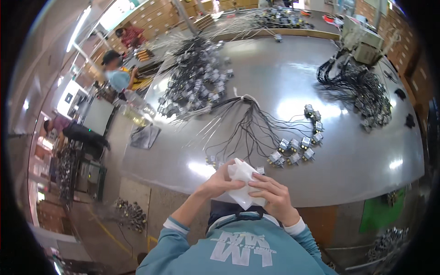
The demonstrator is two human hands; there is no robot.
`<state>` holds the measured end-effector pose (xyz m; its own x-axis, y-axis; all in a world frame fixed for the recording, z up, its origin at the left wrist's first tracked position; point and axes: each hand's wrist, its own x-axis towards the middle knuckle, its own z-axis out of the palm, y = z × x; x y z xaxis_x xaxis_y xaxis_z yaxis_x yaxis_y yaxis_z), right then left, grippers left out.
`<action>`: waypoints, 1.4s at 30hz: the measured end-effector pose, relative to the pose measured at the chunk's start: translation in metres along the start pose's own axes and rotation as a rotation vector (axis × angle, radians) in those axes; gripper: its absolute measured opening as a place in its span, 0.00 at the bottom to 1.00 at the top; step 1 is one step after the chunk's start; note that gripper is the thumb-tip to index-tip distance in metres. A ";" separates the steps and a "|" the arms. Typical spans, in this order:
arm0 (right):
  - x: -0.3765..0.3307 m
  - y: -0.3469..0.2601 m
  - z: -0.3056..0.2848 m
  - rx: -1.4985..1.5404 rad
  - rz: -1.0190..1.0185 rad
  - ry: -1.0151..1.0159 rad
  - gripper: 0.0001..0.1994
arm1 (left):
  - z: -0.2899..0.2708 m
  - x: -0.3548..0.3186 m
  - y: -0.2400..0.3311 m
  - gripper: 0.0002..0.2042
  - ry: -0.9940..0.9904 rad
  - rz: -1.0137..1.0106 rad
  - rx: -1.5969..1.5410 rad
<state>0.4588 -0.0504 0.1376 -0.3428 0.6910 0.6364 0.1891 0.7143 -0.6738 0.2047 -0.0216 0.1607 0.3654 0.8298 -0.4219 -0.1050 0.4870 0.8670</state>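
Close in front of my body, at the table's near edge, both hands hold a thin white plastic sheet (244, 189), folded and crumpled. My left hand (221, 181) pinches its left side, thumb on top. The fingers of my right hand (274, 196) are bent over its right side. Whether the sheet is a bag, or has something inside, cannot be told. Just beyond lies a bundle of black cables (250, 123), tied at the far end with a white tie. Small silvery box-shaped parts (293, 159) on the cable ends form a curve to the right; a few are partly hidden behind my hands.
The shiny metal table (357, 169) carries a big heap of cabled parts (197, 78) at the far left and another heap (371, 98) at the right, beside a beige machine (362, 41). A dark cloth (145, 136) lies at the left edge. Other people work further left.
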 end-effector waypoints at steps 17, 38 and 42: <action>-0.022 -0.021 0.028 0.115 0.526 0.055 0.24 | 0.002 -0.014 -0.051 0.31 0.008 0.184 -0.053; -0.052 -0.005 0.038 0.327 0.694 0.112 0.11 | -0.005 -0.039 -0.092 0.28 -0.152 0.146 -0.194; -0.065 -0.009 0.023 0.243 0.595 -0.031 0.13 | 0.019 -0.043 -0.113 0.24 -0.125 0.197 -0.182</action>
<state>0.4582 -0.1040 0.0933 -0.2708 0.9553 0.1185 0.1425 0.1616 -0.9765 0.2182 -0.1173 0.0856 0.4313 0.8788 -0.2042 -0.3452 0.3698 0.8626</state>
